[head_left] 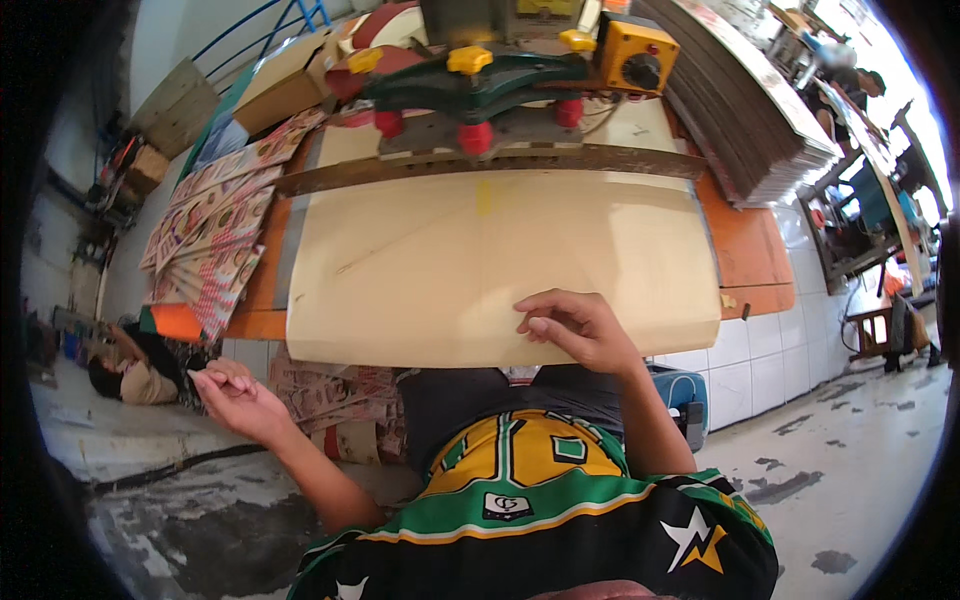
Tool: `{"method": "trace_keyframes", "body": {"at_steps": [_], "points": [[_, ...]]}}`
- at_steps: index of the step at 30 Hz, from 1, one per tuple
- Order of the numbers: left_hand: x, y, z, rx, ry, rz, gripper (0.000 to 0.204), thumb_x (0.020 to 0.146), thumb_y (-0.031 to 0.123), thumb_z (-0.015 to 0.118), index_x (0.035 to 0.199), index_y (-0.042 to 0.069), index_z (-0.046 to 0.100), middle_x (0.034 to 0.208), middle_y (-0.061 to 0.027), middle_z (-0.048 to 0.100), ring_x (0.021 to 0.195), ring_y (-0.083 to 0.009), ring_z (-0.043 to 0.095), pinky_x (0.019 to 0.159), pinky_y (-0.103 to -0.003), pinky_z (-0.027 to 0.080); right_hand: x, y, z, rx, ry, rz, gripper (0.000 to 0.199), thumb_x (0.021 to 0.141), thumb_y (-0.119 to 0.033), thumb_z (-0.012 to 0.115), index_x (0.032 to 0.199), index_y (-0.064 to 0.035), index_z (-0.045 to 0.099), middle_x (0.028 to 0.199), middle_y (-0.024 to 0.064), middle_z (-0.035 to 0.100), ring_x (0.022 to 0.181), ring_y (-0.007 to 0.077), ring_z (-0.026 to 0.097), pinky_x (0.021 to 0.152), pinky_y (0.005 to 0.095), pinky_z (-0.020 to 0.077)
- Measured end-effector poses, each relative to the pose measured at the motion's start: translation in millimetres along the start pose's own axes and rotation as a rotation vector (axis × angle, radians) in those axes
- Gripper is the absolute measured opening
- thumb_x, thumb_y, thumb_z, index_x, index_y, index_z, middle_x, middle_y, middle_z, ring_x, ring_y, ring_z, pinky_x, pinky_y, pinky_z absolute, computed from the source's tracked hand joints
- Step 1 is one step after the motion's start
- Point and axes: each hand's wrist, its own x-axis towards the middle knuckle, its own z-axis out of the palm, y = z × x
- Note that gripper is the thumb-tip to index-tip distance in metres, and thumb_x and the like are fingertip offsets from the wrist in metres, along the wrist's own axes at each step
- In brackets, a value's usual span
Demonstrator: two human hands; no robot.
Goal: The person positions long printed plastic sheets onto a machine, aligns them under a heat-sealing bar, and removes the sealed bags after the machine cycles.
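Note:
A wide cream sheet (400, 250) lies over the orange worktable in front of me, its near edge overhanging toward my lap. My right hand (585, 330) is over the near right part of this sheet, fingers slightly bent and apart, holding nothing; whether the fingertips touch it I cannot tell. Off the table's near left corner is my left hand (240, 402), raised with its fingers curled in and nothing visible in them. Nearest to it are fanned printed card sheets (215, 225) on the left of the table. A long metal bar (490, 165) crosses the sheet's far edge.
Behind the bar stands a dark green press (475, 85) with yellow knobs and a yellow control box (640, 55). A tall stack of boards (750, 100) rises at the right. More printed sheets (335, 395) lie below the table. A person (140, 375) is at far left.

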Motion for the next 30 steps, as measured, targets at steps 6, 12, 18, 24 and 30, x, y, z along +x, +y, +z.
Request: {"method": "trace_keyframes", "body": {"at_steps": [6,12,18,24,30], "points": [[-49,47,107,-0.706,-1.103,-0.286,0.074,0.096,0.068,0.055,0.093,-0.005,0.065,0.061,-0.0054,0.062,0.044,-0.0114,0.051,0.043,-0.025,0.039,1,4,-2,0.010,-0.023,-0.056,0.027,0.104,-0.013,0.061,0.127,0.0013,0.065,0.096,0.0108,0.073,0.087,0.0144,0.071,0.081,0.0293,0.0577],[-78,90,215,-1.523,-1.831,-0.611,0.126,0.089,0.073,0.062,0.141,-0.035,0.021,0.067,-0.0144,0.068,0.049,-0.0210,0.066,0.040,-0.024,0.046,-5,3,-7,-0.045,0.023,-0.063,0.025,0.104,-0.013,0.062,0.124,0.0008,0.066,0.097,0.0126,0.074,0.090,0.0173,0.073,0.083,0.0306,0.0581],[-67,117,222,-1.501,-2.055,-0.778,0.128,0.088,0.074,0.061,0.141,-0.035,0.020,0.071,-0.0207,0.067,0.056,-0.0204,0.068,0.044,-0.026,0.048,0,4,-1,-0.008,-0.016,-0.043,0.026,0.103,-0.013,0.062,0.124,0.0010,0.066,0.098,0.0125,0.074,0.093,0.0184,0.073,0.083,0.0317,0.0580],[-79,119,234,-1.427,-1.963,-0.615,0.118,0.085,0.074,0.066,0.136,-0.029,0.038,0.074,-0.0205,0.070,0.050,-0.0197,0.067,0.040,-0.029,0.047,-1,3,-4,-0.024,-0.024,-0.016,0.027,0.103,-0.015,0.062,0.125,0.0012,0.066,0.099,0.0119,0.074,0.090,0.0164,0.072,0.082,0.0309,0.0576],[-89,95,232,-1.205,-1.897,-0.070,0.094,0.088,0.066,0.069,0.131,-0.017,0.057,0.080,-0.0156,0.074,0.046,-0.0171,0.064,0.040,-0.029,0.048,-3,8,-5,-0.024,0.003,-0.026,0.027,0.103,-0.014,0.063,0.125,0.0011,0.066,0.098,0.0116,0.074,0.088,0.0152,0.071,0.081,0.0306,0.0577]]}}
